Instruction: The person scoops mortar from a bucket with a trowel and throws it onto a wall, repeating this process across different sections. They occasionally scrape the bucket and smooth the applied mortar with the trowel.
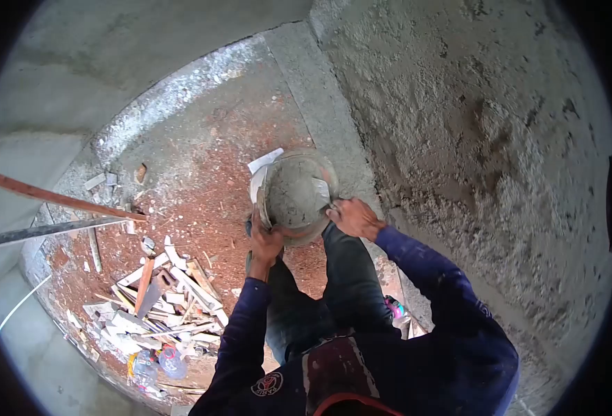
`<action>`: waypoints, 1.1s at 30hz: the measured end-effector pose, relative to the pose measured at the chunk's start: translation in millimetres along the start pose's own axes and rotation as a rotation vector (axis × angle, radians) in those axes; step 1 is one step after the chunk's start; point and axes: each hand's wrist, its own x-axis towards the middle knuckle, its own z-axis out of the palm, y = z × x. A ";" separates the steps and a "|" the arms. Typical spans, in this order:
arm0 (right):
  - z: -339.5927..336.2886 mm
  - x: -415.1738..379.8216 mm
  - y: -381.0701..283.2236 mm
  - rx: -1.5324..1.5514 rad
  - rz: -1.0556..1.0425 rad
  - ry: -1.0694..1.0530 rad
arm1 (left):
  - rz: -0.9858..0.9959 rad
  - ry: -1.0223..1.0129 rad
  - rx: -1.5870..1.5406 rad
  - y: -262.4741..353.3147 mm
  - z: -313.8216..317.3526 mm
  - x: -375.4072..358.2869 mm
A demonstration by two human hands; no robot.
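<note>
A round bucket (263, 206) of wet grey mortar (292, 191) is in front of my legs. At its near left edge, my left hand (266, 243) is closed on the rim. My right hand (354, 219) is at the right side of the bucket, its fingers wrapped round the dark handle of what looks like a trowel. The pale blade of this trowel (321, 188) lies over the mortar, just inside the rim. Part of the handle is hidden by my fingers.
Rough wet plaster covers the wall (472, 125) close on my right. A heap of broken wood and rubble (171, 298) lies at left, with plastic bottles (172, 362) beside it. A wooden pole (56, 195) and a grey bar (49, 232) slant in from the left.
</note>
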 end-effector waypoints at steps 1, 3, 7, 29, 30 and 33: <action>-11.0 -16.6 -20.5 -0.008 -0.003 0.011 | 0.011 0.005 -0.007 12.0 -16.5 3.0; -22.9 -58.5 -54.6 0.153 -0.008 0.136 | 0.007 -0.231 -0.055 27.1 -48.8 -4.0; -55.3 -106.0 -101.9 0.215 -0.095 0.229 | -0.159 -0.126 -0.423 98.2 -98.6 -24.7; -141.8 70.0 -134.0 0.901 -0.521 -0.330 | -0.523 0.585 -0.702 134.5 -134.0 -31.1; -143.4 102.3 -101.3 0.988 -0.446 -0.382 | -0.509 0.618 -0.700 153.4 -127.6 -27.0; -235.6 169.6 3.7 0.710 -0.044 -0.248 | -0.465 0.705 -0.718 158.7 -119.3 -20.3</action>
